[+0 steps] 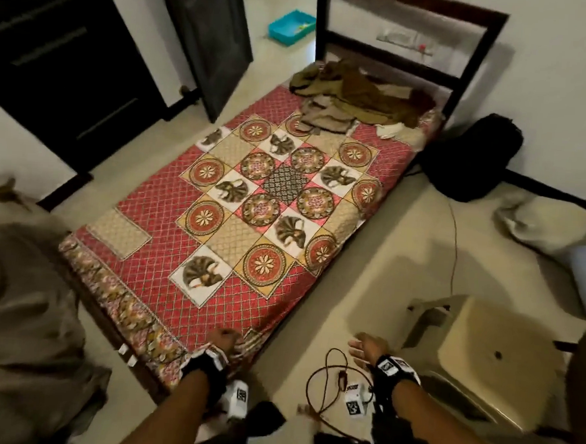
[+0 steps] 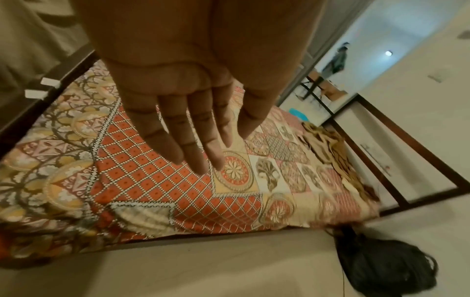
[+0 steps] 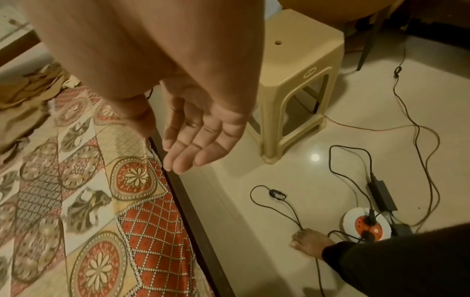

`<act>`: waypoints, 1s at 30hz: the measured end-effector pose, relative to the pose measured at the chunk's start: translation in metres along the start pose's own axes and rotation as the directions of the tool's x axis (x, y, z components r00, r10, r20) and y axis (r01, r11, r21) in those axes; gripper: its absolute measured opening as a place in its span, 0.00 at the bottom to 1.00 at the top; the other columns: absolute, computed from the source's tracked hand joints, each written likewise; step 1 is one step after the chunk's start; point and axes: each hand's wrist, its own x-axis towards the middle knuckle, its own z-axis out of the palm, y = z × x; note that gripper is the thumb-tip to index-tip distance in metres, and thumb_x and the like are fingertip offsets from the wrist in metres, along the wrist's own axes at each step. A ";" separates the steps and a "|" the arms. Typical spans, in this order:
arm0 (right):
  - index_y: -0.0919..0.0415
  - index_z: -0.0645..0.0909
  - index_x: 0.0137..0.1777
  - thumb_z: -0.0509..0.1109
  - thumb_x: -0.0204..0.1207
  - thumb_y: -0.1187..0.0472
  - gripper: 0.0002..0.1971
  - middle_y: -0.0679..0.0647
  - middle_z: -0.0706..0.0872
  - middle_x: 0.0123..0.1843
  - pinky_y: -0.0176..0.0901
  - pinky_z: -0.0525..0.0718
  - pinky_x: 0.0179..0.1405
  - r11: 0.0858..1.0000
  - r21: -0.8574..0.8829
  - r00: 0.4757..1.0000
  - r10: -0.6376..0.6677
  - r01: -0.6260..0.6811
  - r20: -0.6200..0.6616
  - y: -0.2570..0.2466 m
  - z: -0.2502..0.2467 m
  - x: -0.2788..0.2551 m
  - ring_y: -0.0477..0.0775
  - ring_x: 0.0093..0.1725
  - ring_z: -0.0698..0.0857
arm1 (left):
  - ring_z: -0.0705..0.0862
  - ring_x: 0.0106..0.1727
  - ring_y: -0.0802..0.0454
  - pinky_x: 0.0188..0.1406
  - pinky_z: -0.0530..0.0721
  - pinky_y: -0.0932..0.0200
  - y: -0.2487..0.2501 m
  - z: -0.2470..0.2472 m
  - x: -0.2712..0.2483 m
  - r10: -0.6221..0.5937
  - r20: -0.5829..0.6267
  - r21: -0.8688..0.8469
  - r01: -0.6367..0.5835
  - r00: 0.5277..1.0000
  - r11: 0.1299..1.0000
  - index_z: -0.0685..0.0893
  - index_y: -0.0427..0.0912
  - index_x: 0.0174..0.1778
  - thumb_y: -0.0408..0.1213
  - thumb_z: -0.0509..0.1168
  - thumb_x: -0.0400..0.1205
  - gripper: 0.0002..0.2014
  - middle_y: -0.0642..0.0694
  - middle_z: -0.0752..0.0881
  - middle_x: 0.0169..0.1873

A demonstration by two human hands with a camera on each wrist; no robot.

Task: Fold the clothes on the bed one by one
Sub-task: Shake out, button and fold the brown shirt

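your left hand (image 2: 178,96) and right hand (image 3: 198,128) are hanging empty, fingers relaxed, clothes (image 1: 354,91) lying heaped at bed's (image 1: 166,255) far end.

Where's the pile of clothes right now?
In the head view, the pile of clothes lies at the bed's far end by the headboard, unreached by either hand.

My head cam sits high at the foot of the bed (image 1: 217,196), looking fwd & down its length toward the clothes (image 1: 354,91) at the far end. Left wrist cam looks along the left grip (image 2: 178,100), close over the bed's near corner, tilted view. Right wrist cam looks along the right grip (image 3: 193,130), down at the bed edge, floor, stool (image 3: 292,80). All 3 views share the bed & clothes; head & right wrist also share the stool.
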 end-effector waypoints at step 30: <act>0.62 0.83 0.52 0.66 0.86 0.58 0.08 0.52 0.90 0.33 0.44 0.85 0.33 0.970 -0.235 0.991 -0.088 0.062 -0.102 -0.583 -0.071 0.311 0.55 0.33 0.86 | 0.83 0.35 0.43 0.31 0.81 0.59 0.500 0.143 0.402 -0.095 0.285 0.014 0.095 0.954 0.995 0.84 0.28 0.54 0.26 0.66 0.85 0.05 0.39 0.85 0.32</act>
